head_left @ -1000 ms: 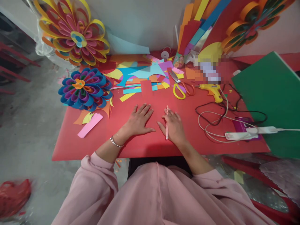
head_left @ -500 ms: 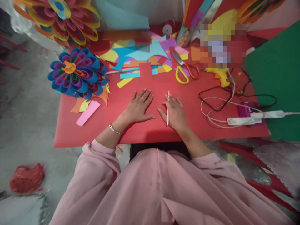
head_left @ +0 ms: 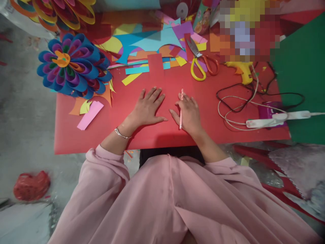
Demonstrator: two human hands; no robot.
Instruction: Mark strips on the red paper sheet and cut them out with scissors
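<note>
Standing just behind the scissors [head_left: 197,54], a printed can [head_left: 202,17] has its top out of view, so I cannot tell what it contains. A red plastic bag [head_left: 31,185] lies on the floor [head_left: 30,142], well to the left of the scissors and on their near side; its content cannot be made out either.

Both forearms stretch forward out of pink sleeves [head_left: 109,169], and both hands rest on the red desk [head_left: 83,140] in front of the scissors. The left hand [head_left: 148,109], palm down, is on the left of the scissors. Its fingers are widely spread and touch only the desk, and a red paper strip [head_left: 156,66] lies just beyond their tips. The right hand [head_left: 190,113] is almost straight before the scissors, with its back upward. Its fingers are slightly bent and hold a pink pencil [head_left: 181,117], which passes between thumb and index finger. A yellow glue gun [head_left: 245,72] lies to the right of the scissors.
</note>
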